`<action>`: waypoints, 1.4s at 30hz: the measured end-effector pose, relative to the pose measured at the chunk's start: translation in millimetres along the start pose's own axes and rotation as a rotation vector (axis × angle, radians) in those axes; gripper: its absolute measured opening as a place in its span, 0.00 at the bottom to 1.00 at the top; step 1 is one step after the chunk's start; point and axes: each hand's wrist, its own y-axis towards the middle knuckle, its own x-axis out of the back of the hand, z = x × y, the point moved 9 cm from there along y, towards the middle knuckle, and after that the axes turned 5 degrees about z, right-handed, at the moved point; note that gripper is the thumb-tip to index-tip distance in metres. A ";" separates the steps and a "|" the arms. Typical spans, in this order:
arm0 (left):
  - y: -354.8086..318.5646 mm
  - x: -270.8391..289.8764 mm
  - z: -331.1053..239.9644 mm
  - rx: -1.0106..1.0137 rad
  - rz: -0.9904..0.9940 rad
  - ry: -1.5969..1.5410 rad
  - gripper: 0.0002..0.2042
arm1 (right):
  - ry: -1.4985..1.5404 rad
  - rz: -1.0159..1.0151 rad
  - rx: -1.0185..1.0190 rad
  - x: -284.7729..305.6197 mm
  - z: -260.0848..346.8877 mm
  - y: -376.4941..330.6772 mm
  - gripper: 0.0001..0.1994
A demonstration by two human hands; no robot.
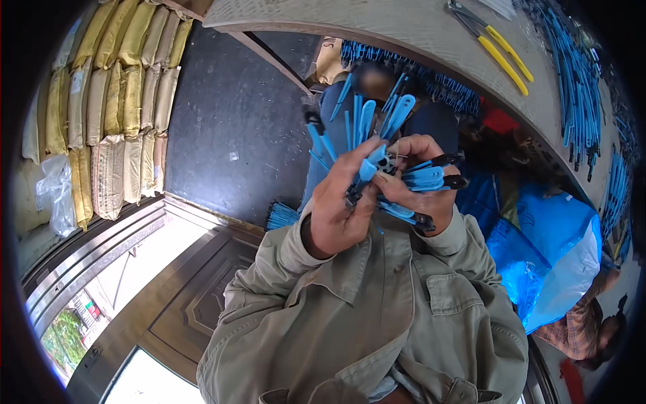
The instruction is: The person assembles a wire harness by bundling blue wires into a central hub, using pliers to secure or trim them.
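Stacked tan sacks (pixel 114 101) lined the wall beside a dark floor (pixel 229 114). Both hands met before the chest: left hand (pixel 336 209) and right hand (pixel 420 185), fingers clamped on a fanned bundle of blue plastic strips (pixel 377 135), below the curved counter (pixel 404 27).

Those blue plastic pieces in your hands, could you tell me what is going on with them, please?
A person in an olive jacket holds a fanned bunch of blue plastic strips close in front of them. The left hand and the right hand both grip the bunch near its base, some strips showing black tips. More blue strips lie on the curved worktable, beside yellow-handled pliers. Blue bags sit below, and stacked sacks stand at the left.
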 end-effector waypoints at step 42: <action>-11.3 5.8 -2.1 -0.087 0.181 -0.178 0.16 | -0.236 0.411 -0.059 -22.9 -20.8 -21.9 0.08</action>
